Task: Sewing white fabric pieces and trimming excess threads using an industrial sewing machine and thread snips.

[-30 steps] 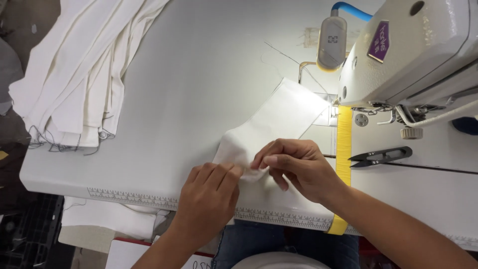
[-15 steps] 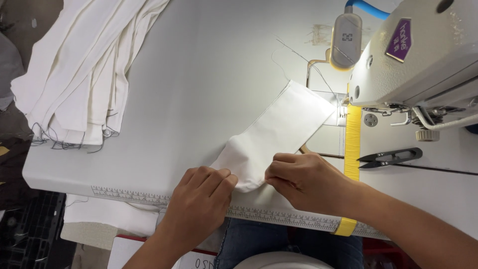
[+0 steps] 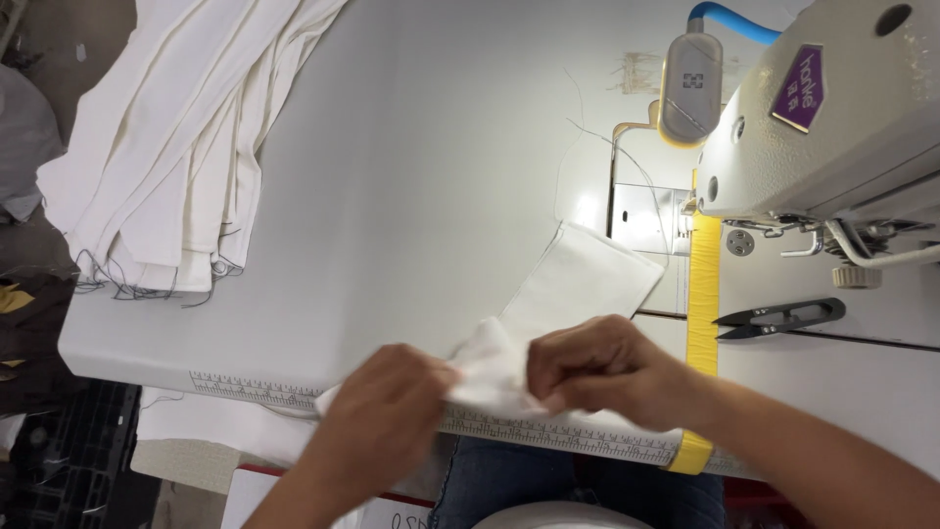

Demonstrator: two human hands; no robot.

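Your left hand (image 3: 377, 431) and right hand (image 3: 607, 372) are both bare, with no gloves, rings or watch showing on them. Your forearms are uncovered as far as the view reaches, so no sleeve shows on either arm. Below the hands, blue denim jeans (image 3: 490, 480) cover your lap, and the fingertips look soft and blurred, too much so to make out nails or any finer detail.
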